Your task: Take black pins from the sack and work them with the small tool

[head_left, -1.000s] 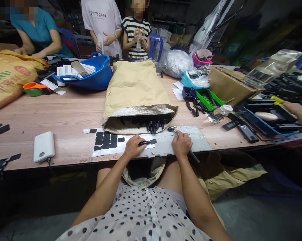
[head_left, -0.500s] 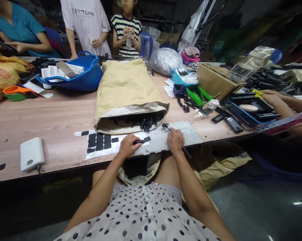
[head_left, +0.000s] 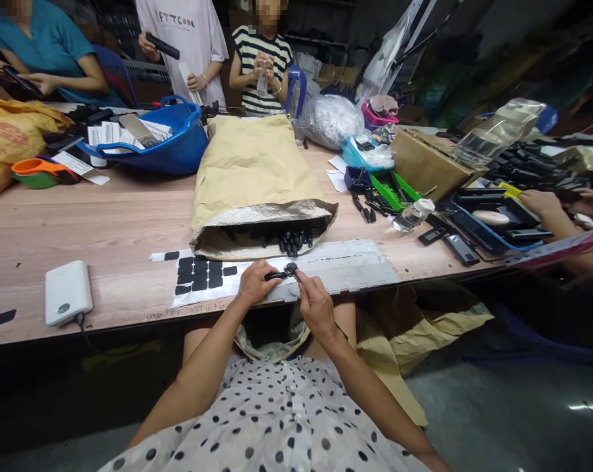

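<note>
My left hand (head_left: 255,282) rests at the table's front edge, its fingers closed on a slim black part (head_left: 275,276). My right hand (head_left: 318,303) grips what looks like a small hammer (head_left: 291,268); its dark head meets or nearly meets the right end of the part. The hammer's handle runs mostly hidden through my palm. Beneath both hands lies a pale grey board (head_left: 355,265). Left of my left hand is a white sheet with black rounded patches (head_left: 199,274). Just behind, an open kraft sack (head_left: 250,164) shows several black pieces (head_left: 290,242) in its mouth.
A white power bank (head_left: 68,293) with a cable sits left. A blue basket (head_left: 178,141) holds white boxes. To the right are a green tray (head_left: 392,189), a clear bottle (head_left: 411,216) and a bin of black devices (head_left: 503,219). A co-worker's hands work there; other people stand opposite.
My right hand has moved left with the hammer, bringing its head to the black part in my left hand. Opposite, a person has raised a black object.
</note>
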The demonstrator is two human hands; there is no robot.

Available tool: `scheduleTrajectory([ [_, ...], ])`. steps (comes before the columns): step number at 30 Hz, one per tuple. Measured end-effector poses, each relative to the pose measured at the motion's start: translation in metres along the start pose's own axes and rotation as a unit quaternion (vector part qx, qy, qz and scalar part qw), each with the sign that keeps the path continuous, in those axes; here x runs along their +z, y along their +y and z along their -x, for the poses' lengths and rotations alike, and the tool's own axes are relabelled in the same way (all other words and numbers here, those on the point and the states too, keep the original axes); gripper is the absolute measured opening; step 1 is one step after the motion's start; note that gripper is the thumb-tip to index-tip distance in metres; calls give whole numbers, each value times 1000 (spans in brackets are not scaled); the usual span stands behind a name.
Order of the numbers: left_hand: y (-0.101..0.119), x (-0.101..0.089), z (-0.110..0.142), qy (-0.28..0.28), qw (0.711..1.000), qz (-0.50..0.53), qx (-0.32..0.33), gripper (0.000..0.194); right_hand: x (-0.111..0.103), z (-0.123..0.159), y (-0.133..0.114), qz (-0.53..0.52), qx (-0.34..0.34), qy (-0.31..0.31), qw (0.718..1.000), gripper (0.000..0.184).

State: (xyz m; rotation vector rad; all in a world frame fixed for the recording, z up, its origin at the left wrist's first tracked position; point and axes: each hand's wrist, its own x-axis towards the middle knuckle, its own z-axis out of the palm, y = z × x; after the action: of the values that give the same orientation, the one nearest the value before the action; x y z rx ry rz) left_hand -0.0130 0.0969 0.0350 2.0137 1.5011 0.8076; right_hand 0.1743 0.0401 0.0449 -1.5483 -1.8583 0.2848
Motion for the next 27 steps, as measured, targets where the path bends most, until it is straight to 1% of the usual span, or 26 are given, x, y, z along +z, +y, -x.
scheduleTrajectory([
  [3, 2, 1, 0, 3, 1000, 1, -3, 10, -2, -1, 0, 33, -5, -15, 999, 41],
  [7, 3, 2, -1, 2, 1000, -3, -12, 8, -4, -1, -4, 35, -15, -9, 999, 42],
  [12, 4, 2, 0, 2, 1000, -6, -21, 4, 4, 3, -12, 32, -37, -32, 998, 40],
  [14, 6, 2, 0, 2, 1000, -3, -22, 4, 6, 3, -8, 32, -38, -22, 999, 40],
  [17, 8, 4, 0, 2, 1000, -6, -25, 10, -1, -6, 11, 44, -11, 28, 999, 38],
  [18, 9, 4, 0, 1, 1000, -10, -26, 11, -6, -12, 20, 59, 10, 46, 997, 37],
  [20, 10, 6, 1, -3, 999, -17, -27, 13, -18, -27, 42, 105, 75, 68, 989, 33],
  [23, 10, 9, 1, -4, 1000, -20, -22, 11, -31, -53, 74, 189, 177, 69, 963, 29],
  [25, 9, 9, 0, -3, 1000, -20, -18, 9, -33, -68, 89, 231, 197, 65, 950, 30],
  [27, 9, 8, -1, -4, 1000, -21, -12, 8, -30, -78, 97, 252, 205, 72, 943, 30],
])
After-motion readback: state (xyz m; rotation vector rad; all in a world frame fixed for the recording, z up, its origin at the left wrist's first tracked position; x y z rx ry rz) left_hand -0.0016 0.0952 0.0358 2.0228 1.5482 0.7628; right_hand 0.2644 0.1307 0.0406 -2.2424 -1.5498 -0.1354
